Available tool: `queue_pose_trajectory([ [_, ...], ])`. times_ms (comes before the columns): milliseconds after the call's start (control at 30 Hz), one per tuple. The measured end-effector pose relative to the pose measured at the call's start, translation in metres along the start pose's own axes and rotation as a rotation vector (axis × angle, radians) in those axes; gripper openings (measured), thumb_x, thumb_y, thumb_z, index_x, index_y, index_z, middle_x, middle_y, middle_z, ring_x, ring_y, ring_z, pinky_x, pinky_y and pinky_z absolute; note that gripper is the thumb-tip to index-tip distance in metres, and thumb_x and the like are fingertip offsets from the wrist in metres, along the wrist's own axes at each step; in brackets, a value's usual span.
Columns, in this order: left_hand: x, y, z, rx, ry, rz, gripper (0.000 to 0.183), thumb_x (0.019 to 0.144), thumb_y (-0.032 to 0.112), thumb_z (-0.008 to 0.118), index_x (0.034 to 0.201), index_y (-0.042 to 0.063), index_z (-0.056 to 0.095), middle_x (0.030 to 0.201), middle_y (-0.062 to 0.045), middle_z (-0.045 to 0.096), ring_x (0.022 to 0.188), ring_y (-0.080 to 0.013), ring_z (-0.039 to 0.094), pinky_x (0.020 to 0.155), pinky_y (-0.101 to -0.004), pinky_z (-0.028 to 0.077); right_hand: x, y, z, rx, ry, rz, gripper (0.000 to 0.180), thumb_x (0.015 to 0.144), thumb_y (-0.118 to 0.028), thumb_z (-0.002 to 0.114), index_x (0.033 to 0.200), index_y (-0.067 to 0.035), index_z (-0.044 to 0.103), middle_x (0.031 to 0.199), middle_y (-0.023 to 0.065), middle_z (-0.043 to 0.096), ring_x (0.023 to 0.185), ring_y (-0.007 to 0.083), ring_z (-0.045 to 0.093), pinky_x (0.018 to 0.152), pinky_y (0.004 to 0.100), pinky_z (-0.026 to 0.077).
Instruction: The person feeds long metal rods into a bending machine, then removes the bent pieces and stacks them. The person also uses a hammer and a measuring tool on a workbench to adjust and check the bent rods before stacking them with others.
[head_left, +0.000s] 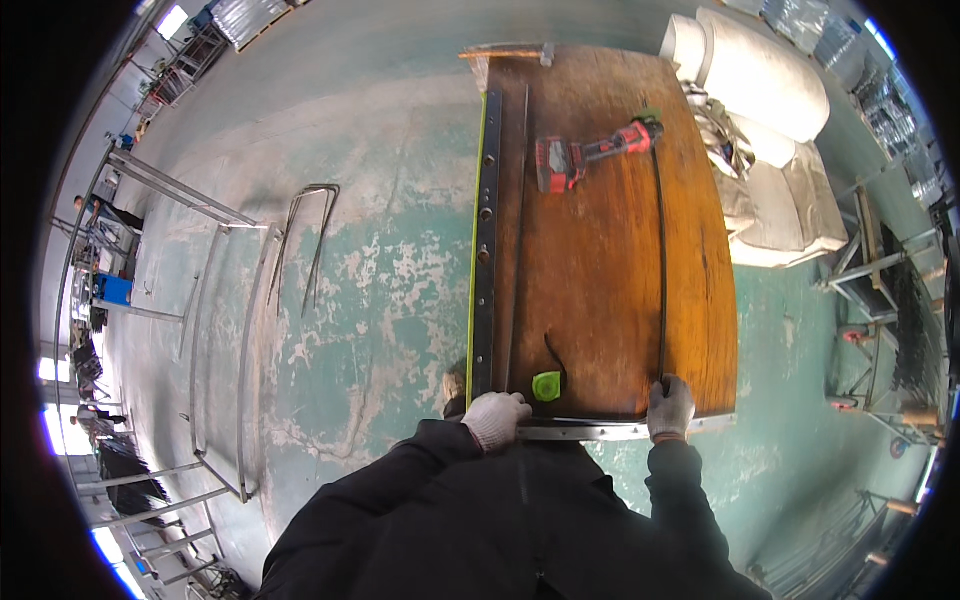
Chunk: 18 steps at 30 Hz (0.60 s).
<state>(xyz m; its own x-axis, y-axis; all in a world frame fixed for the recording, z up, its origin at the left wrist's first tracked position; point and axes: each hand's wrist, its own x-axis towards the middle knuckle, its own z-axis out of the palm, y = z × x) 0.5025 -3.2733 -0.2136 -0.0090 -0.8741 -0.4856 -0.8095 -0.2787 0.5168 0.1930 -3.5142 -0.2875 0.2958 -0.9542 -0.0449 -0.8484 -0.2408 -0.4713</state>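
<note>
My left hand (497, 420), in a white knit glove, rests at the near left corner of a wooden tabletop (600, 262), at the near end of a thin dark rod. My right hand (670, 409), gloved alike, is closed around the near right corner of a bent dark metal rod (662, 285). This rod runs away along the right part of the top and along the near edge between my hands. A green tape measure (547, 386) lies near my left hand. Farther off lies a red and black cordless angle grinder (600, 154).
A black steel bar with holes (486, 225) lines the left table edge; a metal strip (585, 433) borders the near edge. White rolls (765, 82) and folded fabric stand at the right. Metal frames (251, 360) and bent rods (307, 240) lie left. People are at far left.
</note>
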Motion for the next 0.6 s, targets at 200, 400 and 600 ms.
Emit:
queue_pose_trajectory([
  [200,0.003,0.001,0.0,0.059,0.052,0.016,0.026,0.096,0.024,0.072,0.118,0.011,0.078,0.12,-0.014,0.072,0.114,-0.0398,0.074,0.096,-0.0545,0.059,0.019,-0.004,0.004,-0.033,0.044,-0.023,0.024,0.097,-0.023,0.075,0.112,-0.005,0.079,0.11,0.0211,0.077,0.106,0.0426,0.073,0.095,0.0518,0.058],
  [400,-0.007,-0.004,0.009,0.019,0.012,-0.061,0.028,0.096,0.027,0.075,0.119,0.012,0.078,0.12,-0.013,0.073,0.114,-0.0391,0.074,0.096,-0.0544,0.06,0.006,-0.017,-0.007,-0.001,-0.001,-0.005,0.028,0.095,-0.02,0.076,0.119,-0.006,0.077,0.115,0.0218,0.075,0.11,0.0445,0.071,0.095,0.0534,0.057],
  [600,-0.003,-0.031,-0.01,-0.222,0.48,-0.114,0.021,0.095,0.025,0.077,0.111,0.012,0.081,0.123,-0.012,0.077,0.115,-0.0391,0.074,0.097,-0.052,0.061,0.04,-0.063,0.008,0.184,0.086,-0.005,0.051,0.094,-0.027,0.087,0.136,-0.003,0.072,0.125,0.0198,0.076,0.117,0.0384,0.073,0.103,0.0485,0.058],
])
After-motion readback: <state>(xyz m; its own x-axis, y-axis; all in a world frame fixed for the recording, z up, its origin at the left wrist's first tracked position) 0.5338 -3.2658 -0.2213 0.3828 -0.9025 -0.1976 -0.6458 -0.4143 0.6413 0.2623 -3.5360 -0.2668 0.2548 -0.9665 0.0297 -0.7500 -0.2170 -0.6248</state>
